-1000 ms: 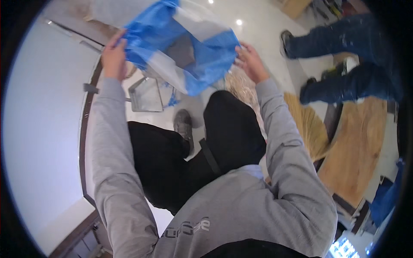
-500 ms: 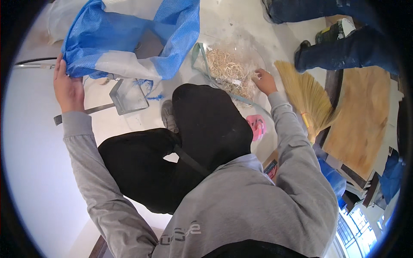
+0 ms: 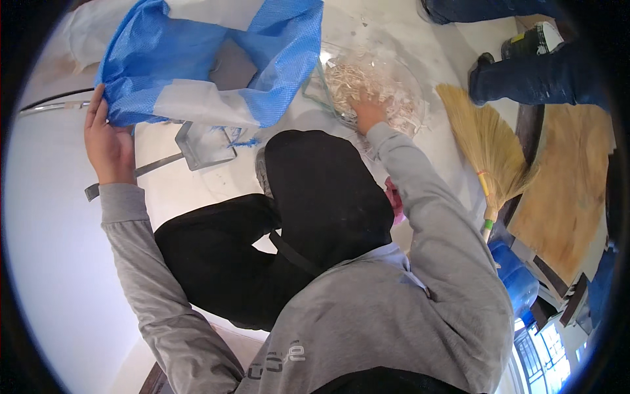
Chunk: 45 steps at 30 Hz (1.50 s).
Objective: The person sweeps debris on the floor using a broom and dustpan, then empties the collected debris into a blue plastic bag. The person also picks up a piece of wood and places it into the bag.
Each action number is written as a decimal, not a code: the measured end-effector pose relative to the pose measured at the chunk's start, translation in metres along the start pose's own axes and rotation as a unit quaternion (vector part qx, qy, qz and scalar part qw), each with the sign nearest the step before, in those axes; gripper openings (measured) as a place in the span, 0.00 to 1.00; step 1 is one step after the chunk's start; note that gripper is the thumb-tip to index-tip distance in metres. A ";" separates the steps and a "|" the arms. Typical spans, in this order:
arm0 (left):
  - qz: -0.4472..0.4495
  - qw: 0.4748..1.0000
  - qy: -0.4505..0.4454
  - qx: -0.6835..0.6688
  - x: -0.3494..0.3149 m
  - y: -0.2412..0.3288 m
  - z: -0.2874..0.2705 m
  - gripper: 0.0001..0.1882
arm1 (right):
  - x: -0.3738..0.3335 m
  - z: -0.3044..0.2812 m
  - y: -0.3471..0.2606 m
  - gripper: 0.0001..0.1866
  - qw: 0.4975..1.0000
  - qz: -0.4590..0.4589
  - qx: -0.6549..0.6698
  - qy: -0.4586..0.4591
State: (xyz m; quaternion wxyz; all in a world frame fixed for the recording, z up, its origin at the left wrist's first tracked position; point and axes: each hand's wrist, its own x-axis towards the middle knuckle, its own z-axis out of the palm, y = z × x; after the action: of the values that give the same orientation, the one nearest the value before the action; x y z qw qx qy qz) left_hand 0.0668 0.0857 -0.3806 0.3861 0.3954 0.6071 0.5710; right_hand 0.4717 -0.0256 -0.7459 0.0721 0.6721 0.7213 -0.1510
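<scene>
My left hand (image 3: pixel 110 141) is closed on the near left edge of a blue woven sack (image 3: pixel 164 52), which gapes with a pale patch along its front. Inside the sack a flat grey-brown surface shows. My right hand (image 3: pixel 371 111) reaches down onto a heap of pale curly shavings (image 3: pixel 344 75), its fingers apart and partly sunk in them. Clear material with a greenish edge (image 3: pixel 318 88) lies around the heap; I cannot tell its kind. Between the sack and my knee sits a grey dustpan (image 3: pixel 203 148) with a long dark handle.
A straw broom (image 3: pixel 482 141) lies right of the heap, beside a wooden board (image 3: pixel 561 190). Another person's dark trouser leg (image 3: pixel 531 72) and shoe stand at the upper right, near a dark container (image 3: pixel 525 43). Something pink (image 3: pixel 394 197) is partly hidden by my arm.
My right hand has moved left from the heap's right edge onto its middle, and the shavings have shifted. My left hand keeps hold of the sack. The view has shifted slightly.
</scene>
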 end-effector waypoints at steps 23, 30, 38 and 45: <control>0.168 0.929 -0.214 0.252 -0.029 -0.039 0.093 0.31 | -0.087 -0.227 0.130 0.27 0.972 -0.030 0.164 0.167; 0.205 0.910 -0.220 0.284 -0.043 -0.042 0.124 0.33 | -0.079 -0.285 0.083 0.24 0.969 -0.113 0.165 0.143; 0.219 0.901 -0.216 0.305 -0.065 -0.043 0.136 0.33 | -0.017 -0.314 0.011 0.18 0.933 -0.223 0.200 0.199; 0.231 0.910 -0.201 0.278 -0.073 -0.027 0.142 0.33 | 0.100 -0.257 -0.093 0.16 0.916 -0.351 0.179 0.075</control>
State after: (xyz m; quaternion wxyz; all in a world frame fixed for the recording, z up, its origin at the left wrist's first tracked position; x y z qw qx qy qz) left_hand 0.2248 0.0726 -0.4134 0.2318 0.7223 0.5425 0.3608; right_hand 0.3966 0.1459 -0.5226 -0.1618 0.3870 0.8748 -0.2424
